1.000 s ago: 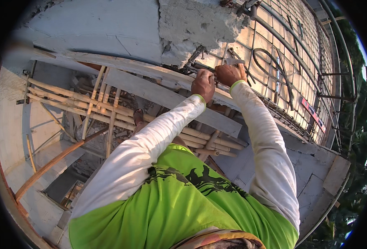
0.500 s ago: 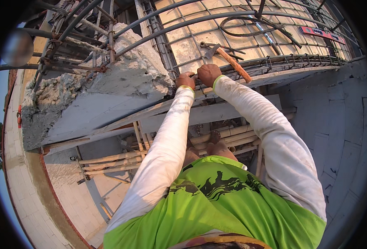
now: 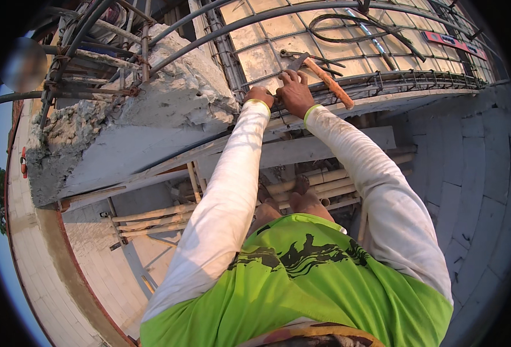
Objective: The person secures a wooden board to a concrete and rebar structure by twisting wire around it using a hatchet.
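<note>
My left hand [image 3: 259,96] is closed at the edge reinforcement, beside the broken concrete end; what its fingers hold is hidden. Just right of it, my right hand [image 3: 295,95] rests over the same bars with its fingers stretched forward and partly apart. Those fingers lie near the head of a hammer [image 3: 332,87], whose worn orange-brown wooden handle slants toward me across the edge bars [image 3: 377,85]. Pincers with dark handles [image 3: 328,61] lie on the steel mesh, partly behind the hammer head.
Rough concrete [image 3: 180,81] and tied upright rebar [image 3: 65,69] stand at left. Long bent bars [image 3: 244,33] arch over the mesh. A wire coil [image 3: 336,39], a light-blue rod-like tool [image 3: 371,39] and a red level [image 3: 449,41] lie beyond. Bamboo poles [image 3: 330,178] run beneath me, by my feet.
My right hand has gone from a closed grip on the bars to stretched fingers near the hammer head. My left hand stays closed in about the same place. The view has shifted slightly.
</note>
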`<action>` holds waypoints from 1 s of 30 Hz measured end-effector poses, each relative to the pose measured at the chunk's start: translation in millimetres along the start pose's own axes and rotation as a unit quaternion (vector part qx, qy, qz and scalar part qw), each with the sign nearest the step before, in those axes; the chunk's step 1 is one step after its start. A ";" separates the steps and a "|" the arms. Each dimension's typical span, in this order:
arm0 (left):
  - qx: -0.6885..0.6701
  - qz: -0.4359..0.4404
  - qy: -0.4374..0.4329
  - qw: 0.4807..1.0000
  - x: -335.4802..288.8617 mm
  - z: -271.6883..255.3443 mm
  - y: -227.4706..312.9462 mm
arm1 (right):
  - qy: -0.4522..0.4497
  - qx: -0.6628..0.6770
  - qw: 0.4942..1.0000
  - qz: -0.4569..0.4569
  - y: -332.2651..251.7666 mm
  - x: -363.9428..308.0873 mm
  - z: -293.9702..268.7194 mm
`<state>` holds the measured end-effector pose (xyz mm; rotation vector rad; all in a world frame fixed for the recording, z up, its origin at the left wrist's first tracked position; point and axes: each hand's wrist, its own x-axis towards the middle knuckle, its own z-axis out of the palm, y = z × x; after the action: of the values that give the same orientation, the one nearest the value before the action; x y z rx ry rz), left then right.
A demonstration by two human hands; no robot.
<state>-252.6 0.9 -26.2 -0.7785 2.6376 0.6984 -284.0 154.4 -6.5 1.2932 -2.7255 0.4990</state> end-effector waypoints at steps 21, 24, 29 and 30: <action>-0.182 0.203 0.299 0.915 -116.5 53.9 -22.9 | -0.286 -0.025 0.923 -0.257 24.0 70.1 43.3; -0.221 0.156 0.308 0.912 -97.0 47.8 -22.3 | -0.327 0.011 0.910 -0.254 23.8 77.4 42.1; -0.103 0.214 0.364 0.900 -88.5 68.6 -33.7 | -0.504 0.049 0.846 -0.167 23.3 101.1 32.9; -0.097 0.218 0.376 0.896 -87.4 72.2 -38.5 | -0.527 0.065 0.829 -0.173 20.6 108.0 27.9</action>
<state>-149.5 48.0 -64.6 -0.5803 3.5634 0.9278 -367.1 77.7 -15.1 2.6622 -3.0345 -0.1652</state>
